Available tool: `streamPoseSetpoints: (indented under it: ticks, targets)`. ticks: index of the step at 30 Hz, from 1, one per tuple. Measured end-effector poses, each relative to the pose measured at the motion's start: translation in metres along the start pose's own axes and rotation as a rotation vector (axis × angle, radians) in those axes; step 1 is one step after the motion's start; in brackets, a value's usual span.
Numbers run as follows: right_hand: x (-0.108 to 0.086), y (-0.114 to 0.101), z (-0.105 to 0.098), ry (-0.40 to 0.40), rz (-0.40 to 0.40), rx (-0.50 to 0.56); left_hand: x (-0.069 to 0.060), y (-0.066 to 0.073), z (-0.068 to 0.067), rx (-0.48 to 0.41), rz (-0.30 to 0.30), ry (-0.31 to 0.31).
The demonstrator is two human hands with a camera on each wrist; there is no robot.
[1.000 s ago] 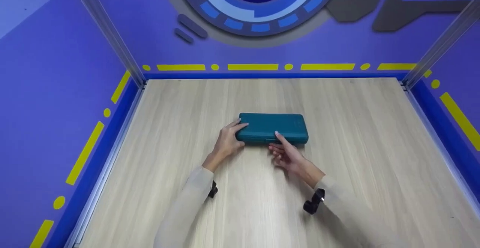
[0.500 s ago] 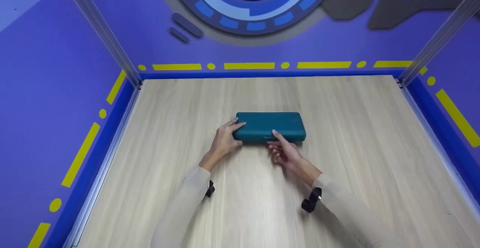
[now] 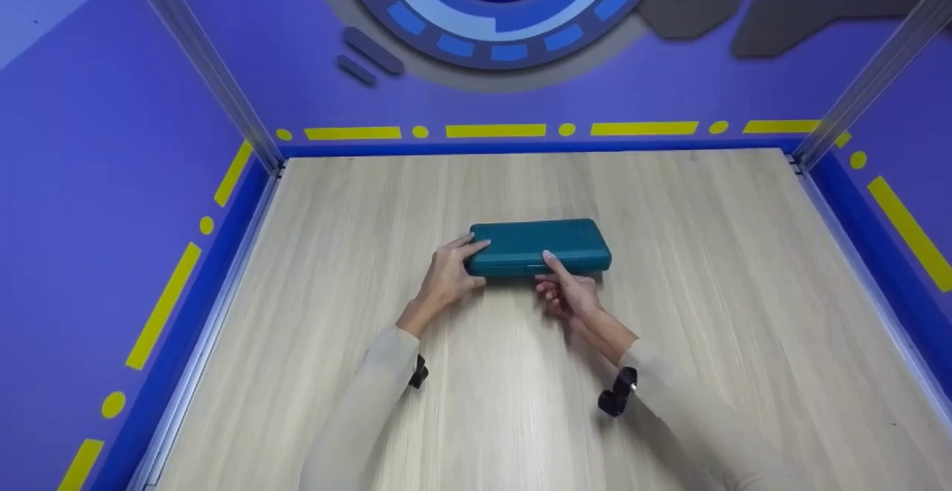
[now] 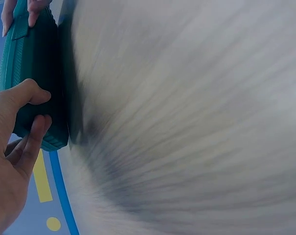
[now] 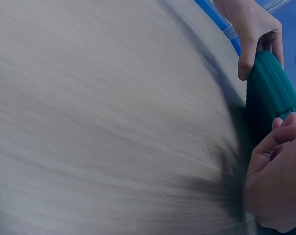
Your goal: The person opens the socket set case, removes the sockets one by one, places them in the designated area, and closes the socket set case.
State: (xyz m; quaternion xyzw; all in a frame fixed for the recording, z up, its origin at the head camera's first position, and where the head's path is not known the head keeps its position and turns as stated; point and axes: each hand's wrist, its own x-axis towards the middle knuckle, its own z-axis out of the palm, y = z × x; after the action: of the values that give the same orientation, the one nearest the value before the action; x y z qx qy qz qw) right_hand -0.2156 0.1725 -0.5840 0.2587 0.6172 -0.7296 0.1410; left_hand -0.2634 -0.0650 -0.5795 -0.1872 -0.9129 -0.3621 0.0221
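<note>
Nearest, two pale sleeves (image 3: 364, 402) with black wrist devices (image 3: 617, 393) stretch over the wooden table (image 3: 506, 402). The right hand (image 3: 571, 296) pinches the front edge of the closed green case (image 3: 528, 242), thumb on the lid; the left hand (image 3: 446, 275) grips its left end. Wrist views show the case's front wall, and curled right fingers (image 5: 280, 132) at the latch (image 5: 287, 113); the head view alone shows the lid whole, mid-table. Beyond stands a blue-purple wall (image 3: 632, 100).
</note>
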Motion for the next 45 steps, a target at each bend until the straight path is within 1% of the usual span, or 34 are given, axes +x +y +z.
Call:
streamPoseSetpoints:
  ticks: [4,9,10,12,14,17,20,24,28,30,32,34,37,40,41,43,45]
  targets:
    - [-0.002,-0.002,0.001,0.023,-0.001,0.004,0.000,0.001,0.000,0.002,0.024,0.009]
    - [-0.009,-0.003,0.001,0.060,-0.048,0.041,0.000,0.001,0.002,0.013,0.053,0.010]
    - [-0.010,-0.004,0.001,0.061,-0.050,0.042,0.000,0.000,0.003,0.015,0.057,0.012]
    - [-0.012,-0.005,-0.001,0.046,-0.028,0.041,-0.001,0.000,0.004,0.018,0.064,0.020]
    - [-0.012,-0.005,-0.004,0.018,0.007,0.019,-0.002,0.000,0.005,0.016,0.062,0.023]
    - [-0.012,-0.007,-0.011,-0.033,0.043,-0.050,-0.004,0.001,0.004,0.016,0.053,0.007]
    - [-0.015,-0.010,-0.018,-0.101,0.046,-0.126,-0.005,0.001,0.003,0.022,0.051,-0.006]
    - [-0.017,-0.014,-0.032,-0.214,0.038,-0.243,-0.007,0.000,0.003,0.033,0.073,-0.005]
    - [-0.018,-0.020,-0.055,-0.320,-0.017,-0.379,-0.010,-0.002,0.003,0.042,0.088,-0.015]
    - [-0.017,-0.025,-0.069,-0.370,-0.070,-0.435,-0.011,-0.003,0.003,0.046,0.090,-0.017]
    - [-0.016,-0.031,-0.083,-0.387,-0.133,-0.460,-0.013,-0.004,0.004,0.052,0.091,-0.021]
    - [-0.015,-0.038,-0.095,-0.367,-0.196,-0.463,-0.015,-0.005,0.005,0.056,0.095,-0.024]
    - [-0.013,-0.045,-0.110,-0.280,-0.295,-0.456,-0.016,-0.007,0.005,0.057,0.097,-0.030]
    - [-0.008,-0.046,-0.117,-0.210,-0.385,-0.509,-0.017,-0.008,0.006,0.054,0.094,-0.027]
    - [-0.006,-0.044,-0.119,-0.193,-0.406,-0.539,-0.018,-0.008,0.006,0.054,0.094,-0.028]
    - [-0.002,-0.040,-0.119,-0.186,-0.428,-0.590,-0.019,-0.007,0.006,0.051,0.094,-0.035]
    - [0.000,-0.035,-0.117,-0.207,-0.418,-0.617,-0.020,-0.007,0.006,0.050,0.096,-0.051]
